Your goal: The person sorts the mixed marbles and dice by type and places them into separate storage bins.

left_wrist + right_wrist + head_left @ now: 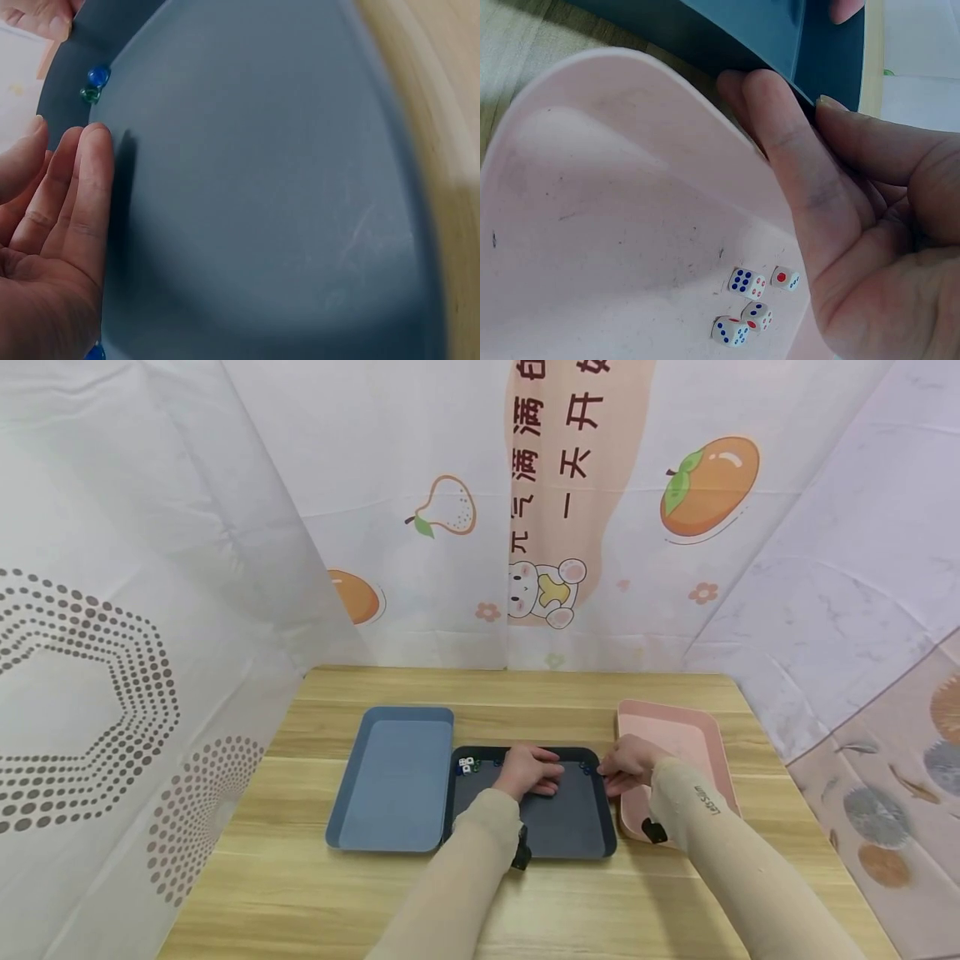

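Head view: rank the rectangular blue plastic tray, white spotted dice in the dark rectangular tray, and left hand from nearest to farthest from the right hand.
1. Left hand, over the dark rectangular tray.
2. White spotted dice, in that tray's far left corner.
3. Rectangular blue plastic tray, leftmost of the three trays.

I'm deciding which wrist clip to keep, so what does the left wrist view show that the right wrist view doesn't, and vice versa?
Only the left wrist view: glossy blue pieces and a green piece in the dark tray, along its wall.

Only the right wrist view: the pink tray with four white dice in it.

Both: part of the dark tray, some wooden table, and both hands, though the left hand is just a fingertip in the right wrist view and the right hand just fingertips in the left.
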The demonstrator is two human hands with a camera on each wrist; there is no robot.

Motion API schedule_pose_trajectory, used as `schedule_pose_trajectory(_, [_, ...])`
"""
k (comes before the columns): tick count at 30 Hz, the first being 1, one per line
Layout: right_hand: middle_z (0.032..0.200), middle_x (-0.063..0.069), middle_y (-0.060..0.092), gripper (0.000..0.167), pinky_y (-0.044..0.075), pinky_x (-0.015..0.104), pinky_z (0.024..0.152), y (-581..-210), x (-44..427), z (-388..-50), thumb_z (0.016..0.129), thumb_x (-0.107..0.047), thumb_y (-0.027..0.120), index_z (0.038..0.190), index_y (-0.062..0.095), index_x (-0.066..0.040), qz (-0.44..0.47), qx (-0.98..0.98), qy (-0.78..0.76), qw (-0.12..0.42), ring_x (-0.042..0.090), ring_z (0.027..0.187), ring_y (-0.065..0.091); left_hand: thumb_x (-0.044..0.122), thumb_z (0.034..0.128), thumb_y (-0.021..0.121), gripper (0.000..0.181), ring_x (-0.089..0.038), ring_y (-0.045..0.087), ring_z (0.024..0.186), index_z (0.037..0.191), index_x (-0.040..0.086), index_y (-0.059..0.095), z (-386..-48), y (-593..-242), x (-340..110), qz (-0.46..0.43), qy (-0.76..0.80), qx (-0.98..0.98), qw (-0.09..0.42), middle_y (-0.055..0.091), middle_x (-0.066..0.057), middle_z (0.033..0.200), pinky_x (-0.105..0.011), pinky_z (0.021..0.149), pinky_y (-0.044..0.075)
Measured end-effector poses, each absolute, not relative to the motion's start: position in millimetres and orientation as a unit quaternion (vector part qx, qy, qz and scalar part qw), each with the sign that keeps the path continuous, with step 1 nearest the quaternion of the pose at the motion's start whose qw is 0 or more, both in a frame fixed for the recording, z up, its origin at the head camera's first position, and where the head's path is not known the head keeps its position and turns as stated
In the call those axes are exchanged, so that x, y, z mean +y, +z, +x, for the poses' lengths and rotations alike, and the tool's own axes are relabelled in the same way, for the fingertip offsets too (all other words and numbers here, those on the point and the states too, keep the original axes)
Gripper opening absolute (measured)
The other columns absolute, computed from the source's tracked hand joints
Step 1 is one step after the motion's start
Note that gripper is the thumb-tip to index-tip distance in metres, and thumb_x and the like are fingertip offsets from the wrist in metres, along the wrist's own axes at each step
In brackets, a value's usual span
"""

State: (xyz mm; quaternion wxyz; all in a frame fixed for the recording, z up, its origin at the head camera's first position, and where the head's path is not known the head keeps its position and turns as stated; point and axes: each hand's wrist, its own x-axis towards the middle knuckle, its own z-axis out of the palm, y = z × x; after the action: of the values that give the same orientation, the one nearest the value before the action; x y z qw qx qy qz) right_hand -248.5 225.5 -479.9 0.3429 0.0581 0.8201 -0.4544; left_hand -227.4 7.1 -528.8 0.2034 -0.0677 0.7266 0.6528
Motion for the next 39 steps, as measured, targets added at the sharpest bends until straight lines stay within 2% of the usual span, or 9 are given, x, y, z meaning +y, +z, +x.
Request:
schedule_pose_trajectory(4, [0.087,0.019,0.068,0.022,0.065,0.033,0.067,-480,225,-249,0.099,0.002,0.059,0.115,0.062,0.017,0.06,0.82,-0.455,0.344,0.019,0.067,0.07,0.003,0.0905,0.077,0.03,-0.02,0.075,0.067,0.12,0.002,0.075,-227,-528,11,-0.071,0.653,0.726,0.204,0.078,-0.012,0.09,-0.032,0.06,0.064])
schedule_pose_trajectory(10, [0.086,0.019,0.068,0.021,0.065,0.033,0.067,-481,225,-250,0.099,0.001,0.06,0.113,0.064,0.017,0.057,0.823,-0.453,0.339,0.019,0.066,0.07,0.001,0.0908,0.076,0.029,-0.025,0.077,0.072,0.12,0.0,0.074,-222,-525,13,-0.072,0.654,0.725,0.203,0.077,-0.017,0.095,-0.034,0.062,0.065])
schedule_pose_trajectory(18, [0.082,0.016,0.068,0.019,0.065,0.034,0.067,-481,226,-250,0.099,-0.001,0.06,0.109,0.066,0.015,0.053,0.828,-0.442,0.341,0.02,0.066,0.071,-0.002,0.0892,0.076,0.027,-0.02,0.075,0.065,0.117,0.0,0.075,-226,-536,21,-0.08,0.663,0.714,0.209,0.077,-0.014,0.088,-0.033,0.059,0.064])
schedule_pose_trajectory(39, [0.079,0.016,0.068,0.018,0.065,0.034,0.066,-481,226,-250,0.099,-0.001,0.061,0.105,0.066,0.015,0.047,0.83,-0.44,0.339,0.019,0.064,0.072,-0.003,0.0888,0.077,0.035,-0.027,0.076,0.066,0.123,-0.001,0.072,-230,-543,33,-0.1,0.681,0.692,0.216,0.076,-0.015,0.084,-0.036,0.058,0.064])
